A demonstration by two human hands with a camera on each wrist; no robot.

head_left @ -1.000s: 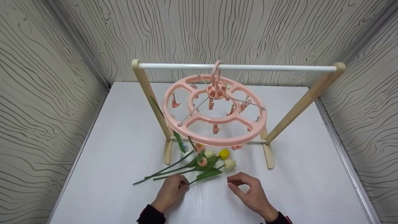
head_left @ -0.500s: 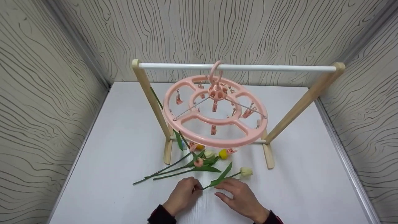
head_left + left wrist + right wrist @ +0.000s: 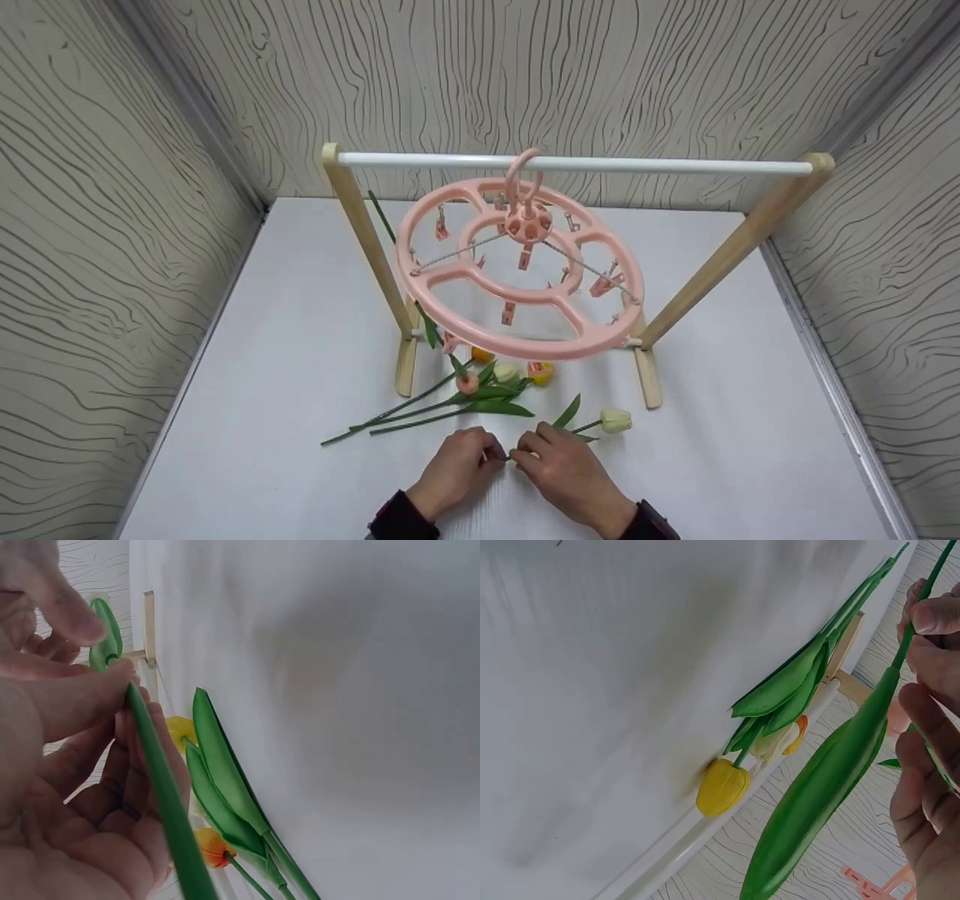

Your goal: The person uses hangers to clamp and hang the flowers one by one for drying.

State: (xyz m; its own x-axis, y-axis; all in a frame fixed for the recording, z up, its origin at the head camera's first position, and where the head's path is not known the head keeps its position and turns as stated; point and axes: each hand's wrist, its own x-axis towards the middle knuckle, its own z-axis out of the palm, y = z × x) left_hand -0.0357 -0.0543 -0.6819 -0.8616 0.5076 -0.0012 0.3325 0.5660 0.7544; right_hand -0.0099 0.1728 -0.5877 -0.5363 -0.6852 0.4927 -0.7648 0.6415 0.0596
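White tulip (image 3: pixel 615 421): its stem is pinched by both the left hand (image 3: pixel 457 471) and right hand (image 3: pixel 562 474); twisting may kink it, or, seemingly, snag the hanger (image 3: pixel 521 266) at 12 o'clock.

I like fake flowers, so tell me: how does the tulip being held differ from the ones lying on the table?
The held tulip has a cream bloom and lies alone, its stem pinched by the left hand and the right hand. The loose tulips lie bunched and untouched, with pink, cream and yellow blooms. All have green stems and leaves.
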